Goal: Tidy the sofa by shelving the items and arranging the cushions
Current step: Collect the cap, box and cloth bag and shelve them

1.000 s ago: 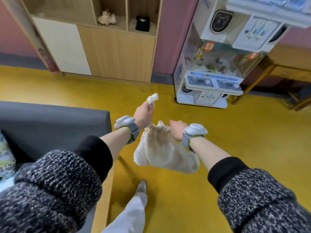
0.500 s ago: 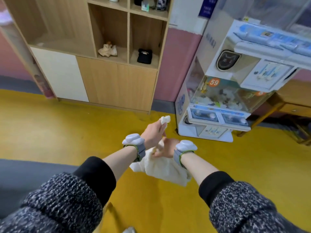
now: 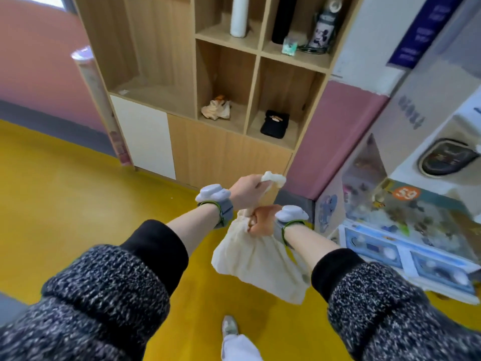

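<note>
my right hand (image 3: 263, 221) fisted round the gathered neck of the cream cloth bag (image 3: 257, 261), bag hanging over the yellow floor (image 3: 78, 217) before the wooden shelf (image 3: 229, 152), my left hand (image 3: 247, 190) pinching its drawstring end (image 3: 273, 177), "59" sticker (image 3: 407, 194) on the toy machine

We count two hands, the left hand (image 3: 247, 190) and the right hand (image 3: 263, 220), one cloth bag (image 3: 257, 264), one shelf unit (image 3: 208, 144), one crumpled cloth (image 3: 216, 109), one black pouch (image 3: 274, 124), and one claw machine (image 3: 416, 217).

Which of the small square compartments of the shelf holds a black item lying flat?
The lower right compartment: a black pouch lies flat on its floor. The lower left compartment beside it holds a crumpled beige cloth instead.
</note>
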A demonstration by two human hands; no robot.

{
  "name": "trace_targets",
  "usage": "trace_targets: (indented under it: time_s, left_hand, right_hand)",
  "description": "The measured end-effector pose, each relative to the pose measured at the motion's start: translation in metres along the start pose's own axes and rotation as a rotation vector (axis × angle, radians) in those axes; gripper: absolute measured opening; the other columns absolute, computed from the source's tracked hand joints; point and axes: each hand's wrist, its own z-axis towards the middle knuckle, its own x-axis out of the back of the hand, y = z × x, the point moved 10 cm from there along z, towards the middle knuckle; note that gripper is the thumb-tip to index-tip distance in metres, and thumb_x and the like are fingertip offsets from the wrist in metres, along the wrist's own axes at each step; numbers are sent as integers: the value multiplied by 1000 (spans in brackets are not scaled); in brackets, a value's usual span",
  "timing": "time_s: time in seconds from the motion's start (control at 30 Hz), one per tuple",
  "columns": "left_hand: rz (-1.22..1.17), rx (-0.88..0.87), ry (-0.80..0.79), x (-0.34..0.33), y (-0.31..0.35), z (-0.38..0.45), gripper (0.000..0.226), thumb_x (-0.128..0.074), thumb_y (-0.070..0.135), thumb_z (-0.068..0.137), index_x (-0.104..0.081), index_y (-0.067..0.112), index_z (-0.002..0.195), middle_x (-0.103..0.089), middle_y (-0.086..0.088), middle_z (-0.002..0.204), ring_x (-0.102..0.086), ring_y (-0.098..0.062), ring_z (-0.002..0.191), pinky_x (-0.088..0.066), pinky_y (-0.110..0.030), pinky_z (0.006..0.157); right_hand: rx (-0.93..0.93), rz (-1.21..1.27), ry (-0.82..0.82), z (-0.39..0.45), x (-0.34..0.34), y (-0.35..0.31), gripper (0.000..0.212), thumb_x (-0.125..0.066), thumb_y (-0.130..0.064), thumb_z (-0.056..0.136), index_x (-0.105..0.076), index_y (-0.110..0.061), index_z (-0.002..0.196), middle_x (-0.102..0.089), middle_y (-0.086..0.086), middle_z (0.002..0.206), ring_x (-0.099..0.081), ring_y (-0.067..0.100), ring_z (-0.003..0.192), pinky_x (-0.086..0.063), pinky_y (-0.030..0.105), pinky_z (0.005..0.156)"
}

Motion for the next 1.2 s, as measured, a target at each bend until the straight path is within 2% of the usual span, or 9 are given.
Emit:
trace_targets:
  time_s: [0.1, 0.2, 0.27, 0.37, 0.5, 0.6, 0.83, 1.07, 1.2]
  left_hand:
    - [119, 157, -75, 22, -39, 58, 32, -36, 27, 101, -54, 2, 108, -59, -16, 103, -56, -29, 96, -35, -29, 72]
    - [183, 272, -161, 41, -79, 93, 40, -41, 30, 99, -46, 8, 133, -54, -13, 132, -52, -30, 119, -41, -32, 93]
    - [224, 316, -259, 49, -111, 113, 49, -47, 27, 96, -38, 12, 141, -48, -11, 141, -49, -25, 125, -39, -31, 101]
    - [280, 282, -397, 58, -142, 131, 63, -60, 26, 83, -38, 4, 139, -50, -12, 138, -53, -18, 116, -41, -28, 93]
    - [418, 320, -367, 96, -189, 176, 78, -78, 26, 76, -34, 6, 137, -42, -17, 136, -48, -29, 123, -41, -39, 101]
    - [461, 333, -324, 134, -226, 217, 64, -73, 24, 80, -39, 6, 132, -47, -15, 133, -53, -30, 120, -43, -38, 97]
    - [354, 289, -281, 240, -302, 303, 39, -64, 19, 87, -55, 7, 123, -62, -13, 123, -59, -31, 113, -46, -35, 92]
    - [301, 233, -132, 349, -358, 372, 42, -69, 20, 78, -55, 12, 118, -66, -12, 111, -64, -31, 101, -52, -39, 85]
    - [269, 282, 13, 403, -385, 414, 48, -68, 18, 80, -49, 12, 124, -63, -13, 116, -62, -31, 104, -48, -36, 84]
  right_hand:
    - [7, -39, -119, 70, 19, 16, 24, -56, -41, 89, -43, -21, 87, -42, 0, 90, -36, 17, 83, -31, 27, 72]
    - [101, -147, -156, 126, 41, 3, 22, -47, -30, 98, -51, -11, 86, -42, 8, 83, -38, 18, 88, -34, 16, 68]
    - [162, -137, -157, 169, 57, -19, 28, -50, -33, 96, -56, -12, 114, -56, 9, 106, -51, 22, 101, -40, 22, 84]
    - [255, -162, -195, 204, 85, -54, 34, -51, -38, 94, -62, -12, 112, -64, 10, 116, -59, 26, 97, -35, 26, 70]
    - [307, -142, -180, 262, 126, -84, 22, -55, -38, 88, -65, -19, 86, -60, 1, 76, -56, 23, 70, -26, 23, 45]
    - [255, -72, -113, 315, 158, -98, 32, -59, -43, 80, -48, -22, 58, -44, -6, 53, -39, 14, 47, -23, 23, 43]
    - [153, 31, -146, 432, 217, -151, 45, -64, -47, 76, -69, -5, 90, -54, 2, 72, -48, 18, 66, -33, 28, 58]
    - [103, 48, -66, 533, 284, -205, 34, -62, -39, 85, -66, -7, 93, -57, 9, 77, -47, 20, 63, -35, 21, 48]
    - [30, 187, -3, 587, 319, -218, 39, -57, -30, 92, -58, -3, 120, -52, 8, 84, -47, 23, 87, -35, 28, 74]
